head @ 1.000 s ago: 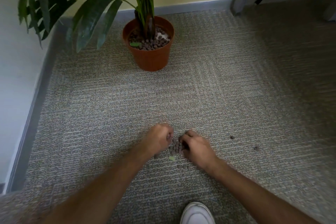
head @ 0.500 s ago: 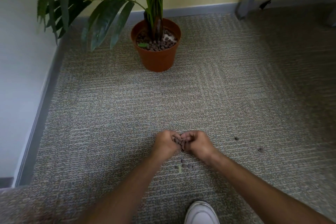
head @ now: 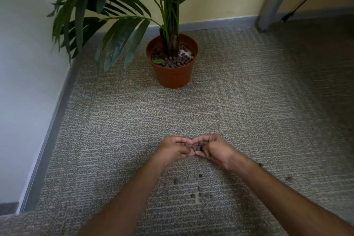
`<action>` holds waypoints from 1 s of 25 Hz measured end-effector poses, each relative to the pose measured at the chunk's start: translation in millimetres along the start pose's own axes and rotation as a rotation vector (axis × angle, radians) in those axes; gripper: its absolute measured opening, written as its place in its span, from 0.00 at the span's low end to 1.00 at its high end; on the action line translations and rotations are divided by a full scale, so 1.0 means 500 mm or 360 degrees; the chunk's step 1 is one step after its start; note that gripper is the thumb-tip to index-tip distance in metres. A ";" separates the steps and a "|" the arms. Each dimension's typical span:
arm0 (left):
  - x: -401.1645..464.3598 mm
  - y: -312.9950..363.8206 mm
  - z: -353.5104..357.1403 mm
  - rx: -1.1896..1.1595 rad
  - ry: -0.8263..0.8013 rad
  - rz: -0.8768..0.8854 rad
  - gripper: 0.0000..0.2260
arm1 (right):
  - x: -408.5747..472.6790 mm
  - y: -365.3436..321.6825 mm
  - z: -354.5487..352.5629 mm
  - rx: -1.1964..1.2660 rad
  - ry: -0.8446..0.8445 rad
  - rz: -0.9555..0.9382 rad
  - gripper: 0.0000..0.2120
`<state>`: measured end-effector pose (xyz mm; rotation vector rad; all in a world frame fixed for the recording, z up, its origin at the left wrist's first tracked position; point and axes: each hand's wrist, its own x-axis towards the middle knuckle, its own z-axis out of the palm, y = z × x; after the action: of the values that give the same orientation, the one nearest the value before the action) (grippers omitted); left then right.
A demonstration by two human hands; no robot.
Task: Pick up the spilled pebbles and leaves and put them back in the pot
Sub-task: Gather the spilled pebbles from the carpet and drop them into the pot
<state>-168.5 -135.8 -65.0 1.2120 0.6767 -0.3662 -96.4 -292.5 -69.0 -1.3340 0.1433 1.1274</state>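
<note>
The left hand (head: 173, 149) and right hand (head: 214, 149) are cupped together, fingertips touching, cradling a heap of brown pebbles (head: 197, 146) between them. Below the wrists, loose pebbles (head: 202, 195) and a leaf scrap (head: 196, 198) lie on the carpet (head: 249, 111). The pot (head: 173, 74) stands well beyond the hands.

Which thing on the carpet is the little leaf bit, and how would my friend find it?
Start at the orange pot by the wall and come straight back down the carpet, past the two cupped hands. Just below them lies a small cluster of loose pebbles. The leaf piece sits among them: the only pale green, flat, narrow strip, while its neighbours are dark round lumps.
</note>
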 end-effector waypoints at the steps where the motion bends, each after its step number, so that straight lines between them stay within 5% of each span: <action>1: 0.008 0.025 -0.004 -0.0024 0.0000 0.0001 0.10 | 0.011 -0.025 0.003 0.0000 -0.0005 -0.0010 0.22; 9: 0.090 0.337 -0.013 -0.0057 0.0279 0.0221 0.11 | 0.125 -0.323 0.078 0.0006 0.0121 -0.0307 0.16; 14: 0.125 0.476 -0.018 -0.0238 0.0348 0.0270 0.14 | 0.170 -0.450 0.138 0.0175 0.0300 -0.0451 0.20; 20: 0.135 0.490 -0.043 -0.0321 0.0399 0.0300 0.17 | 0.174 -0.471 0.168 0.0119 0.0429 -0.0543 0.27; 25: 0.127 0.402 -0.043 -0.0001 0.0700 0.0665 0.14 | 0.172 -0.462 0.118 0.0421 0.0434 -0.0592 0.17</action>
<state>-7.1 -43.9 36.5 1.4104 0.7723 0.2583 80.6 -156.5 51.0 -1.2091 0.2250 0.5892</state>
